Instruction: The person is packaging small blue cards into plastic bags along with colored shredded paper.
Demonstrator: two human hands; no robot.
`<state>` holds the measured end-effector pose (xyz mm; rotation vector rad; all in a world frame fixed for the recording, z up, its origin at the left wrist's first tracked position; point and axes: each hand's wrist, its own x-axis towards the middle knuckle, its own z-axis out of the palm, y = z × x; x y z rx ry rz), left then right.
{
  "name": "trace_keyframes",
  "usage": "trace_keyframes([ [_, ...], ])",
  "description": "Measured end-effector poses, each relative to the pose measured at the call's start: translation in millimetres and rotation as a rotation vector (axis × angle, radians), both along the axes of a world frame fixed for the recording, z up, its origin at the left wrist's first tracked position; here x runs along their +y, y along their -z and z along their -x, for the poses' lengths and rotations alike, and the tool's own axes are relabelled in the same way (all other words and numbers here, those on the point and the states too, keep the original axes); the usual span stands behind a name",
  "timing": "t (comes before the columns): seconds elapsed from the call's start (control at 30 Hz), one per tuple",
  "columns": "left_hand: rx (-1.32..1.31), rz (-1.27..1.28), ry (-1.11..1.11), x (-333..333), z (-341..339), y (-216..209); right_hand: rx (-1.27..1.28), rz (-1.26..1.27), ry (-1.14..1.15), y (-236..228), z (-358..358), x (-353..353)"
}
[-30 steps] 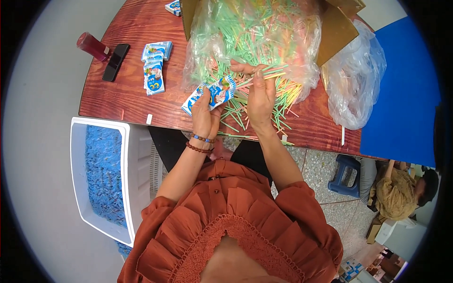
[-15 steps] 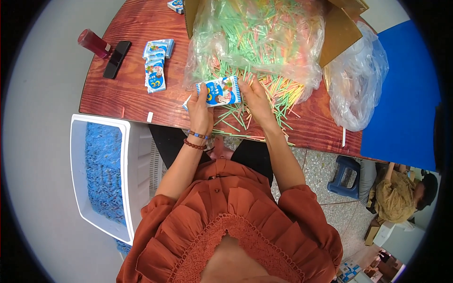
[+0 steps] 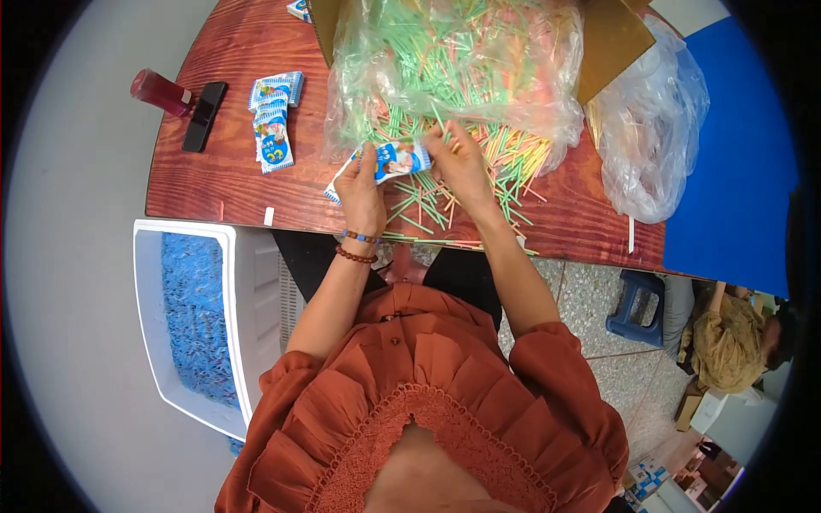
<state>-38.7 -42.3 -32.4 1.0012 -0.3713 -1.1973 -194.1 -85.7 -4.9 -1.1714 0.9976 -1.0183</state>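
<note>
Near the table's front edge, my left hand [image 3: 360, 181] is closed on a small white and blue printed packet [image 3: 396, 161], its thumb lying over the front. A white striped corner sticks out to the left of that hand. My right hand [image 3: 459, 161] is closed at the packet's right end, thumb and fingers pinched together. A green stick shows right at its fingertips; whether it is held, I cannot tell. Thin pastel straw-like sticks [image 3: 513, 158] spill out under and around both hands from a clear plastic bag [image 3: 376, 85].
Several similar packets [image 3: 274, 128] lie overlapped at left, near a black phone [image 3: 204, 117] and a red-pink bottle [image 3: 160, 91]. An open cardboard box [image 3: 617, 56] and a crumpled clear bag [image 3: 646, 128] stand right. A white tub [image 3: 233, 316] with blue contents is below left; a blue stool [image 3: 637, 308] right.
The packet has tilted, its right end lying higher than its left. My right hand has shifted its fingers above the packet's right end. The whole view has moved slightly.
</note>
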Motion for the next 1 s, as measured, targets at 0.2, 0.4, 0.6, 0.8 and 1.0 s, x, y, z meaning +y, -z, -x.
trace_keyframes([
  [0.2,0.111,0.038,0.034,10.6,-22.8,0.0,0.752,0.425,0.14,-0.4,33.4,-7.3],
  [0.4,0.231,0.112,0.12,22.6,-32.3,3.2,0.855,0.768,0.191,-21.8,41.4,12.6],
  [0.6,0.252,0.106,0.105,26.0,-28.7,-1.3,0.932,0.66,-0.182,-17.0,27.5,32.2],
  [0.8,0.311,0.137,0.102,28.4,-29.0,-7.2,1.11,0.778,-0.107,-20.6,6.3,58.1],
  [1.0,0.271,0.169,0.18,28.4,-24.2,-7.1,0.419,0.231,-0.052,-55.7,-2.4,53.7],
])
